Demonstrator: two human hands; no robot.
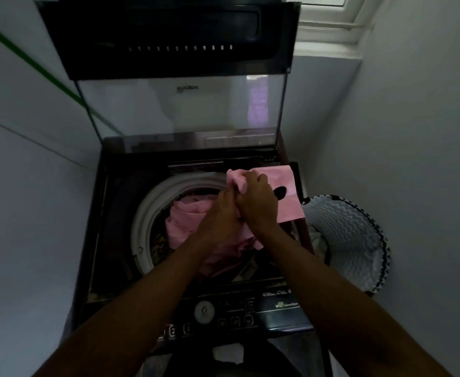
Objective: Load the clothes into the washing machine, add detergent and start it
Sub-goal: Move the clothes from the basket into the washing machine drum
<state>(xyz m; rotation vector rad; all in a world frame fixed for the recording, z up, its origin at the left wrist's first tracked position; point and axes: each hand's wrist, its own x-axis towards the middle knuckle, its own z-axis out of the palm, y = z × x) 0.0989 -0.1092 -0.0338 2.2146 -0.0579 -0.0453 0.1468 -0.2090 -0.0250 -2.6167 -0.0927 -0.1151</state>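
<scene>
Left hand (223, 210), right hand (256, 202), both gripping pink garment (288, 183) over washer drum (152, 208)

A pink garment (283, 186) hangs bunched above the open top-loading washing machine (114, 240), its glass lid (182, 110) raised upright. More pink clothing (188, 221) lies inside the white-rimmed drum (147, 213).

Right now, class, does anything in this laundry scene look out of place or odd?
Nothing is spilled or damaged. Both hands, left hand and right hand, grip a pink garment above the open drum.
</scene>
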